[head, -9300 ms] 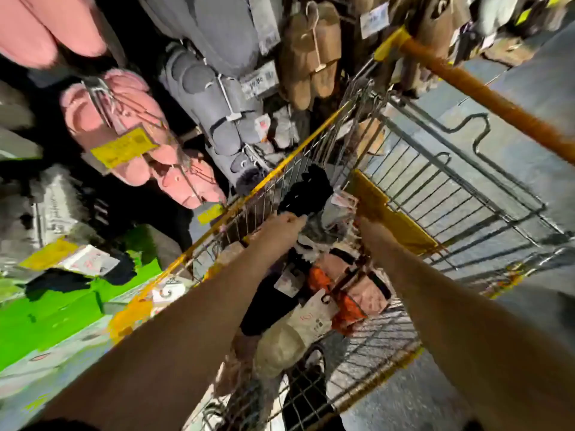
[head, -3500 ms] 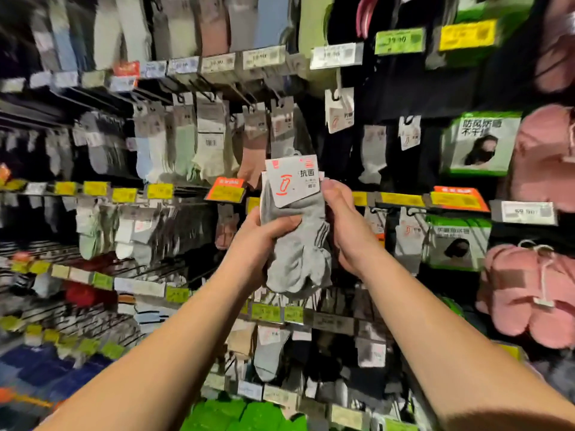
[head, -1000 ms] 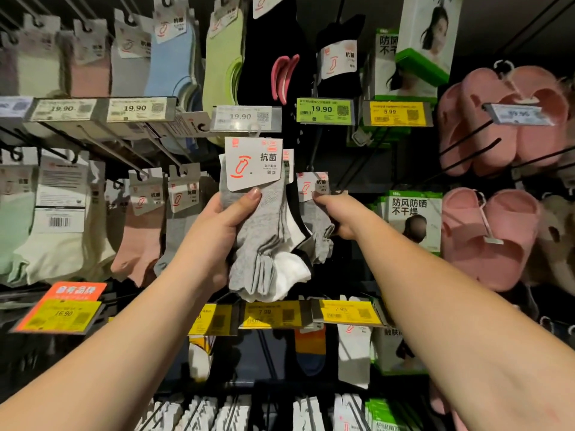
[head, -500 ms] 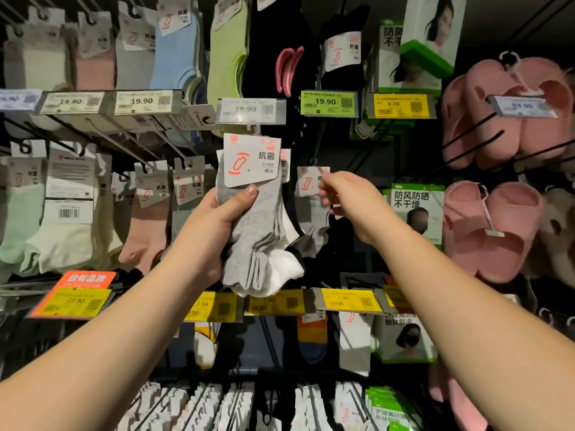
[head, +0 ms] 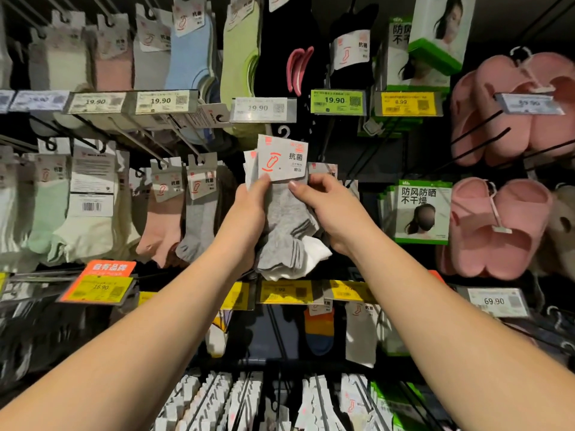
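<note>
A pack of grey and white ankle socks [head: 284, 231] with a white card header [head: 281, 158] is held up in front of a shop's sock rack. My left hand [head: 249, 213] grips the pack from the left, thumb under the header card. My right hand [head: 329, 209] holds the pack from the right, thumb on the grey fabric just below the card. A small hook sticks up from the card's top, right under a 19.90 price tag [head: 263, 108].
Sock packs hang on metal pegs [head: 149, 141] left, above and below. Pink slippers [head: 501, 225] hang at the right, with green face-mask packs [head: 418, 209] beside them. Yellow price tags [head: 286, 292] run under the held pack. More carded packs [head: 245, 399] stick out at the bottom.
My right hand has left the hanging sock pack to the right and come back onto the grey pack, which both hands now hold. The pack has risen slightly toward the peg.
</note>
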Demonstrator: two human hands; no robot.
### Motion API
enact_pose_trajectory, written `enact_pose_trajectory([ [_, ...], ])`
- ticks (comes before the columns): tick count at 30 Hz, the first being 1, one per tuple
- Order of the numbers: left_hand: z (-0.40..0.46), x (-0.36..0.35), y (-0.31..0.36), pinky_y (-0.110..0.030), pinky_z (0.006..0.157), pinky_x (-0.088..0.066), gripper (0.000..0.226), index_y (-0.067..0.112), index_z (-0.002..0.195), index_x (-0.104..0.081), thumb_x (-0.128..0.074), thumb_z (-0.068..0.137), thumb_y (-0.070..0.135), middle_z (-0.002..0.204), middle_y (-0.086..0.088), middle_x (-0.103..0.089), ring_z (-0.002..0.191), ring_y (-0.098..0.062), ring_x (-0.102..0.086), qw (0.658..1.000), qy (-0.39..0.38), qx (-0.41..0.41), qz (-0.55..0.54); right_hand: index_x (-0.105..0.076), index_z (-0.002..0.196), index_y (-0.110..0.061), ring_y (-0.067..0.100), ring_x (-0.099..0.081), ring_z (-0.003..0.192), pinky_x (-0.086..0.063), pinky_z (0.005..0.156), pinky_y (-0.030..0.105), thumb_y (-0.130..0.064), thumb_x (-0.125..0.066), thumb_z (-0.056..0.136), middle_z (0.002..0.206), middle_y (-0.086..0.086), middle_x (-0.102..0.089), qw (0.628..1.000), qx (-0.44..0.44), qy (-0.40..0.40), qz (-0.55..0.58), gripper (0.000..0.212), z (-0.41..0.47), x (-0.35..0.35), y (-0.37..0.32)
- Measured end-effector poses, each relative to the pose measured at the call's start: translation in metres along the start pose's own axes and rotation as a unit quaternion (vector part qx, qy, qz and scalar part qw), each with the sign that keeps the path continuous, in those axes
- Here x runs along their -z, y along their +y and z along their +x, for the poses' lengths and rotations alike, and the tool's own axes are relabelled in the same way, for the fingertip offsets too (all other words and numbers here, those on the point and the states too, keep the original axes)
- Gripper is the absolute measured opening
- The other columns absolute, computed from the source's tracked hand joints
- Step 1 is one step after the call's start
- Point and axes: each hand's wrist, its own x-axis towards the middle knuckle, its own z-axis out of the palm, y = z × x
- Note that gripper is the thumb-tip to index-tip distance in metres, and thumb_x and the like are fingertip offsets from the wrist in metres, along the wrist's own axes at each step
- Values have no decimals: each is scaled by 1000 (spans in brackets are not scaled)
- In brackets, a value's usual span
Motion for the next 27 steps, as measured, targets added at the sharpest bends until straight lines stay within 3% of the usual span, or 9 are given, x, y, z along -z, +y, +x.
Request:
enact_pose_trajectory([
  [2, -1, 1, 2, -40, 90, -57, 44, 23, 123, -67, -42, 97, 50, 109, -4, -76, 99, -23, -74, 999, -8, 31, -4, -67, 108, -18, 24, -73, 101, -55, 97, 52, -30, -73, 86, 106, 4, -76, 1000, -3, -7, 7, 26, 2, 2, 0],
  [4, 1, 2, 1, -42, 91, -57, 44, 23, 122, -65, -46, 94, 50, 113, -5, -75, 99, -23, -74, 1000, 0, 25, -2, -69, 110, -17, 24, -73, 101, -54, 98, 52, -23, -66, 93, 106, 4, -76, 1000, -3, -10, 11, 17, 3, 1, 0],
  [7, 3, 5, -2, -48, 92, -57, 31, 23, 120, -53, -57, 95, 42, 117, -5, -71, 101, -21, -73, 999, 37, -19, 8, -70, 112, -17, 23, -72, 102, -54, 99, 50, -17, -60, 97, 107, 4, -76, 1000, -9, -11, 25, 18, 4, -3, -1],
  [12, 3, 2, -2, -46, 91, -58, 23, 21, 116, -54, -64, 97, 28, 118, -5, -71, 104, -21, -72, 997, 55, -45, -32, -68, 114, -16, 24, -73, 100, -55, 96, 49, -20, -64, 96, 107, 5, -76, 997, -14, 2, 76, 19, 2, -7, -2],
  [16, 6, 7, -2, -49, 91, -57, 23, 23, 116, -58, -63, 97, 37, 115, -2, -74, 105, -24, -72, 996, 62, -51, -27, -60, 121, -2, 31, -73, 101, -57, 93, 51, -10, -63, 96, 110, 16, -74, 987, -46, 14, 156, 26, 3, -6, 0],
  [20, 6, 15, -5, -54, 95, -55, 27, 23, 120, -61, -60, 98, 38, 114, -1, -74, 103, -24, -72, 996, 68, -51, 5, -59, 123, -4, 30, -71, 102, -57, 90, 45, -6, -56, 99, 115, 16, -72, 976, -69, 17, 205, 24, 4, 3, -3],
  [24, 6, 20, -1, -52, 93, -56, 18, 25, 114, -63, -61, 99, 35, 107, 3, -76, 98, -20, -74, 991, 106, -76, 10, -59, 116, -8, 21, -72, 85, -59, 73, 37, -6, -53, 101, 103, 11, -73, 974, -56, 71, 208, 17, 8, 27, -10],
  [27, 3, 23, 7, -52, 96, -55, 20, 20, 120, -61, -57, 102, 28, 113, -1, -75, 104, -22, -72, 990, 107, -84, -36, -58, 117, -11, 19, -73, 86, -59, 71, 35, -9, -53, 102, 108, 10, -72, 985, -29, 91, 142, 16, 14, 49, -11],
])
